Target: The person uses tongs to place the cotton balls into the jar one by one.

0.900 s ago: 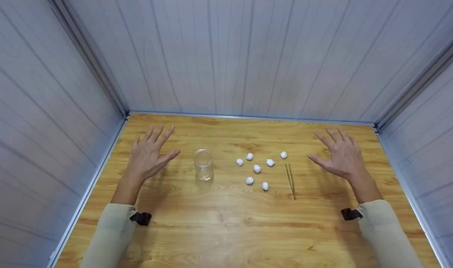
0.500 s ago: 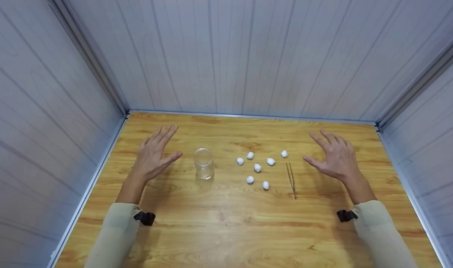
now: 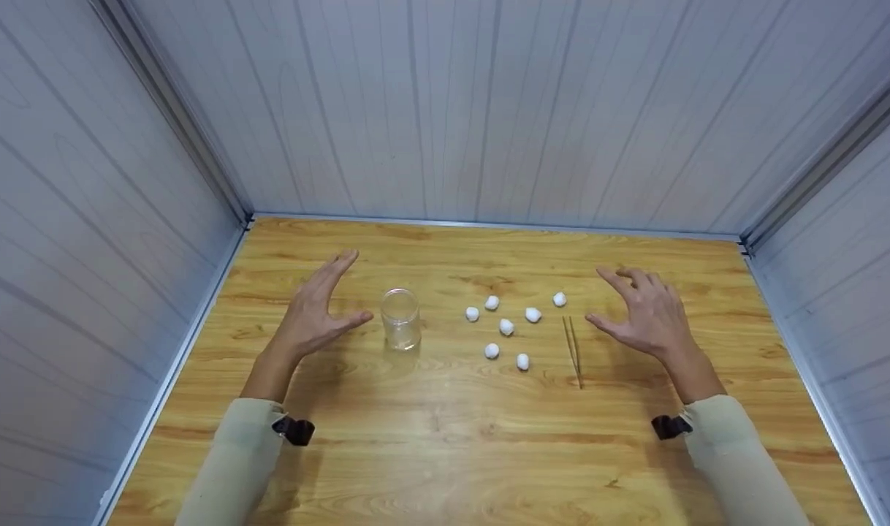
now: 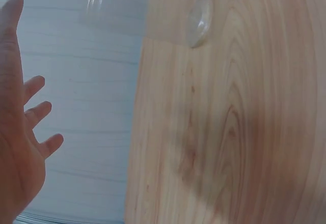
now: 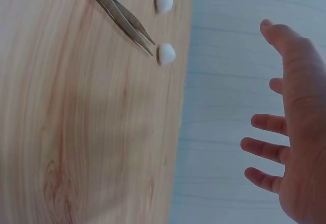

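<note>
My left hand (image 3: 312, 314) hovers left of a clear glass beaker (image 3: 401, 320), thumb spread from the fingers and nothing in its grasp. The beaker stands upright; its base also shows at the top of the left wrist view. On the other side, my right hand (image 3: 648, 314) is held above the table, fingers slightly bent, holding nothing. Just left of its thumb lie metal tweezers (image 3: 573, 352), tips pointing away from me. Several white cotton balls (image 3: 506, 327) are scattered between beaker and tweezers. In the right wrist view, one cotton ball (image 5: 166, 54) sits close to the tweezers' tips (image 5: 147, 48).
The wood-grain table (image 3: 430, 453) is enclosed by pale panel walls (image 3: 445, 109) at the back and both sides. A metal strip (image 3: 489, 225) runs along the table's back edge. Each sleeve cuff carries a small black camera (image 3: 295, 429).
Both hands have moved inward, the left toward the beaker and the right toward the tweezers. The right fingers have bent a little more. The objects on the table stay put.
</note>
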A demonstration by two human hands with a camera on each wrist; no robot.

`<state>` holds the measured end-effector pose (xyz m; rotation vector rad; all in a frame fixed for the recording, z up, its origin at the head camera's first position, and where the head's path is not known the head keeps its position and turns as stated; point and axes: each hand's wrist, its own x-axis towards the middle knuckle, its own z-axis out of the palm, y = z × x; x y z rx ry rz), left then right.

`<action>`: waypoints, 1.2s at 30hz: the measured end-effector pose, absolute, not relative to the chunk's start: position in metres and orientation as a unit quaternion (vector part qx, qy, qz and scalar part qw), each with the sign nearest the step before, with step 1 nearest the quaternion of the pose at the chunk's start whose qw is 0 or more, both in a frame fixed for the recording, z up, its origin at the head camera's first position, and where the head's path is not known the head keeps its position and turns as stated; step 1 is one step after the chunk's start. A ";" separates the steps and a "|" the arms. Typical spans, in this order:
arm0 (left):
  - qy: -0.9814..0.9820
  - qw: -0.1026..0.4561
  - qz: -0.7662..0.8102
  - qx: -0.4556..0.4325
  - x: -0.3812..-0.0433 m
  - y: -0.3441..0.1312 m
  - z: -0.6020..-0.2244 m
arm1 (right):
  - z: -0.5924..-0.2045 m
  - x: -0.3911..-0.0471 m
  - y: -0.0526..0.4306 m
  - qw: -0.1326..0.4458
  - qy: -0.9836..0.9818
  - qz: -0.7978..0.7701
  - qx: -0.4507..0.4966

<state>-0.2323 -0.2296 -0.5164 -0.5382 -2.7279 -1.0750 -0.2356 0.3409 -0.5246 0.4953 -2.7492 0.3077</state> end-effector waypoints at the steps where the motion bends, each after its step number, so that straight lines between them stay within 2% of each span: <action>1: -0.909 0.078 -0.367 -0.180 -0.232 -0.229 -0.518 | -0.526 -0.236 0.340 0.166 -0.964 0.108 0.175; 13: -0.898 0.075 -0.399 -0.170 -0.232 -0.221 -0.535 | -0.545 -0.232 0.332 0.187 -0.952 0.107 0.217; 26: -0.844 0.036 -0.513 -0.150 -0.233 -0.208 -0.555 | -0.559 -0.231 0.331 0.162 -0.960 0.089 0.210; 36: -0.839 0.025 -0.521 -0.156 -0.234 -0.198 -0.563 | -0.570 -0.229 0.331 0.130 -0.966 0.098 0.203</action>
